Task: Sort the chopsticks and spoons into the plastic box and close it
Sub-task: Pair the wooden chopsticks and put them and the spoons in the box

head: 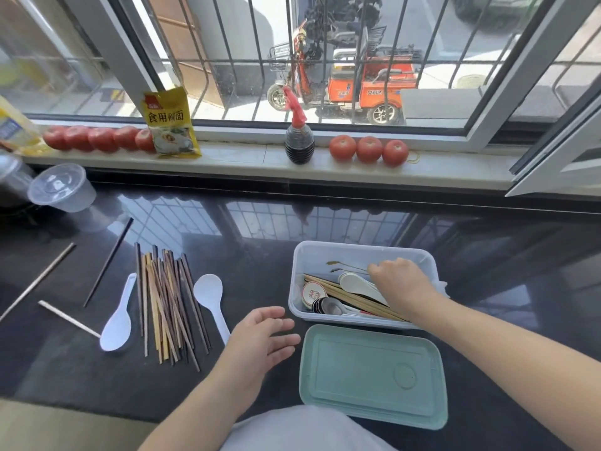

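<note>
A clear plastic box [325, 250] stands on the dark counter, holding light wooden chopsticks [354, 302], white spoons [353, 283] and small round dishes. My right hand [401, 284] reaches into the box over the spoons; whether it grips anything is hidden. A pale green lid [370, 375] lies flat in front of the box. My left hand [263, 340] hovers open left of the lid, holding nothing. A pile of dark and light chopsticks [169, 304] lies further left, flanked by two white plastic spoons [118, 315] [211, 297]. Loose chopsticks [109, 262] are scattered at far left.
A clear plastic cup [60, 187] stands at the back left beside a dark pot. The window sill holds tomatoes [369, 149], a yellow packet [170, 123] and a dark spray bottle [299, 138]. The counter's front edge is near my body.
</note>
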Available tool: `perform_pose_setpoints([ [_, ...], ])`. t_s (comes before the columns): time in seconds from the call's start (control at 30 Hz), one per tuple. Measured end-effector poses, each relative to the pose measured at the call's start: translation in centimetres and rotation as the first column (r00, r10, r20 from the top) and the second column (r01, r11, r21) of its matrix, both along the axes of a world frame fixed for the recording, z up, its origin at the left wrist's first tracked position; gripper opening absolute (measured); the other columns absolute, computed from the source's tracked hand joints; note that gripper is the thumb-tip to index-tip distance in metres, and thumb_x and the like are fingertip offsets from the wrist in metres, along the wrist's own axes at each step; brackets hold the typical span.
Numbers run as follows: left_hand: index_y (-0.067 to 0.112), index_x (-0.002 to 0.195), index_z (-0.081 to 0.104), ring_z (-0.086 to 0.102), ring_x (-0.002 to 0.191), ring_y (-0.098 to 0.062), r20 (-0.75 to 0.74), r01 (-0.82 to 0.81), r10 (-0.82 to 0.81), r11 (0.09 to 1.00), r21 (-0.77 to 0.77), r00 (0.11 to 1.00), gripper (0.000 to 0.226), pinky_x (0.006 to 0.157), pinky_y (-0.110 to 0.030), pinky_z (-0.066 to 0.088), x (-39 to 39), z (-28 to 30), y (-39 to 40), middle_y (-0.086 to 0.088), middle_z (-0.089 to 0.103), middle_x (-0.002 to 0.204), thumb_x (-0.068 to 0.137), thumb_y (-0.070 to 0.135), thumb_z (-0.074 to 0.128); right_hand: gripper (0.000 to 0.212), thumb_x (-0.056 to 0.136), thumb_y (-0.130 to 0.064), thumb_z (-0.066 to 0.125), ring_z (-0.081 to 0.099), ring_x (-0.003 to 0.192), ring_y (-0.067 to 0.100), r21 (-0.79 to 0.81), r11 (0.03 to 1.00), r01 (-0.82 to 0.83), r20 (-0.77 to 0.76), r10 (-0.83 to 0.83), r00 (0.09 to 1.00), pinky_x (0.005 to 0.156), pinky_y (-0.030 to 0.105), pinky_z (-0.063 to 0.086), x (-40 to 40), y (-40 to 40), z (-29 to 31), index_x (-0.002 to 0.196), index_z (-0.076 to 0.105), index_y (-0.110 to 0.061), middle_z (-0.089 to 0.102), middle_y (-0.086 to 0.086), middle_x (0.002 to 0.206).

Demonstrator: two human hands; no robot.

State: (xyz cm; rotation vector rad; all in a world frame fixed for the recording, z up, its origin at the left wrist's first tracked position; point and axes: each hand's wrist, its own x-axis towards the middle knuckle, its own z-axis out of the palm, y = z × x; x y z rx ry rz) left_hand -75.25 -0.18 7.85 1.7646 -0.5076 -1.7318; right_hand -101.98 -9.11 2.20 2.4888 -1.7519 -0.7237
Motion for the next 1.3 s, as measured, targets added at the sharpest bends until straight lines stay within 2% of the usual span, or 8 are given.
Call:
perform_pose_setpoints([
  [0.3,0.009,0.115,0.064,0.075,0.089,-0.030,0.003,0.056,-0.056,0.998,0.009,0.998,0.019,0.089,-0.042,0.059,-0.7,0.2,-0.1,-0.016,0.071,0.113,0.100,0.004,0.054,0.028,0.089,0.002,0.057,0.070,0.097,0.026,0.066,0.996,-0.062,-0.057,0.066,0.996,0.071,0.033,0.048,0.3,-0.8,-0.7,0.110,0.065,-0.015,0.072,0.003,0.104],
  [0.5,0.009,0.116,0.063,0.074,0.096,-0.033,0.017,0.033,-0.033,0.999,0.010,0.999,0.019,0.082,-0.038,0.060,0.0,0.2,-0.1,-0.016,0.071,0.114,0.100,0.005,0.053,0.030,0.088,0.005,0.058,0.070,0.099,0.028,0.087,0.988,-0.131,-0.087,0.138,0.987,0.075,0.034,0.052,1.2,-1.7,-1.1,0.110,0.069,-0.012,0.073,0.005,0.105],
  [0.7,0.009,0.116,0.064,0.074,0.097,-0.034,-0.005,0.035,-0.035,0.999,0.005,0.999,0.019,0.085,-0.040,0.059,0.3,-0.1,-0.1,-0.017,0.071,0.114,0.099,0.005,0.055,0.026,0.089,0.003,0.056,0.067,0.098,0.026,0.099,0.993,0.069,-0.107,-0.058,0.993,0.069,0.033,0.046,1.5,-0.7,1.0,0.103,0.068,-0.015,0.069,0.005,0.103],
  [0.83,0.009,0.116,0.064,0.073,0.100,-0.036,-0.027,0.049,-0.049,0.999,-0.006,0.998,0.019,0.086,-0.040,0.059,0.7,-0.1,-0.1,-0.017,0.071,0.114,0.099,0.005,0.056,0.009,0.097,-0.014,0.056,0.055,0.078,0.027,0.040,0.959,0.282,0.076,-0.285,0.956,0.064,0.032,0.041,1.4,1.0,3.0,0.094,0.065,-0.014,0.056,0.004,0.081],
  [1.0,0.009,0.117,0.065,0.074,0.090,-0.030,-0.048,0.060,-0.060,0.998,-0.004,0.997,0.021,0.084,-0.039,0.058,1.9,0.0,0.4,-0.015,0.072,0.112,0.098,0.005,0.054,0.026,0.103,-0.032,0.048,0.059,0.080,0.032,-0.006,0.939,0.345,0.441,-0.307,0.843,0.066,0.036,0.047,6.5,4.4,4.5,0.091,0.067,-0.019,0.068,0.007,0.085],
  [1.13,0.010,0.116,0.065,0.074,0.087,-0.027,-0.027,0.057,-0.057,0.998,0.005,0.998,0.021,0.083,-0.038,0.058,5.3,0.0,1.4,-0.012,0.073,0.106,0.098,0.007,0.055,0.022,0.099,-0.033,0.050,0.063,0.087,0.026,0.120,0.935,0.332,0.704,-0.316,0.636,0.076,0.037,0.051,13.4,6.4,3.3,0.093,0.070,-0.026,0.072,-0.001,0.089],
  [1.23,0.007,0.115,0.066,0.073,0.083,-0.026,0.005,0.020,-0.020,1.000,0.023,1.000,0.021,0.083,-0.039,0.058,9.7,-0.3,2.4,-0.013,0.073,0.103,0.100,0.007,0.052,0.018,0.097,-0.030,0.052,0.063,0.087,0.020,0.274,0.914,0.301,0.753,-0.398,0.524,0.076,0.034,0.051,18.8,8.7,2.4,0.094,0.070,-0.028,0.072,-0.006,0.087],
  [1.3,0.006,0.114,0.067,0.073,0.083,-0.026,0.038,-0.012,0.011,1.000,0.025,0.999,0.021,0.087,-0.040,0.058,13.4,-0.8,3.1,-0.014,0.074,0.103,0.100,0.007,0.051,0.017,0.096,-0.029,0.052,0.065,0.083,0.018,0.340,0.900,0.274,0.735,-0.436,0.519,0.077,0.033,0.052,22.0,9.9,1.6,0.093,0.069,-0.029,0.072,-0.008,0.085],
])
